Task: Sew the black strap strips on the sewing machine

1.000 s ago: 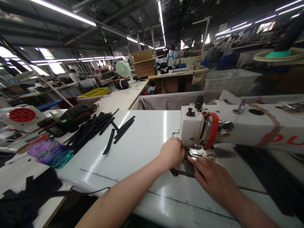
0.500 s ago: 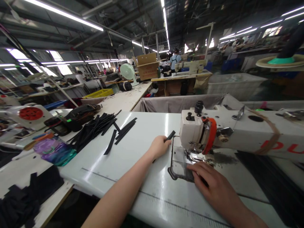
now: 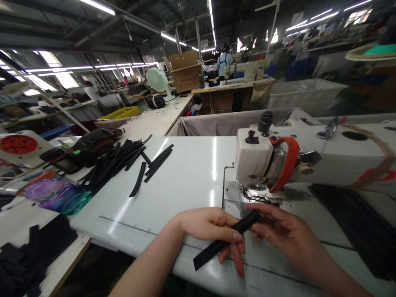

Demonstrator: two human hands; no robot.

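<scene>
A short black fabric strip (image 3: 208, 255) slants across the front of the sewing table, its lower end sticking out toward me. My left hand (image 3: 210, 225) pinches it near the middle, thumb on top and fingers beneath. At the strip's upper end, my right hand (image 3: 286, 229) has thumb and fingers closed about the tip. Both hands are just in front of the needle area of a white sewing machine (image 3: 252, 161) with an orange guard (image 3: 286, 165). The metal presser foot (image 3: 258, 194) shows behind my right fingers.
Several loose black strips (image 3: 159, 163) lie left on the pale tabletop (image 3: 192, 177), beside a larger black pile (image 3: 119, 161). Long black material (image 3: 349, 227) lies right, under the machine arm. A purple-teal pouch (image 3: 58, 196) rests on the left table. A person (image 3: 224, 62) stands in the background.
My left hand has come toward me and right, bringing the strip from beside the machine plate to my right hand. My right hand has lifted from the plate and now grips the strip's end.
</scene>
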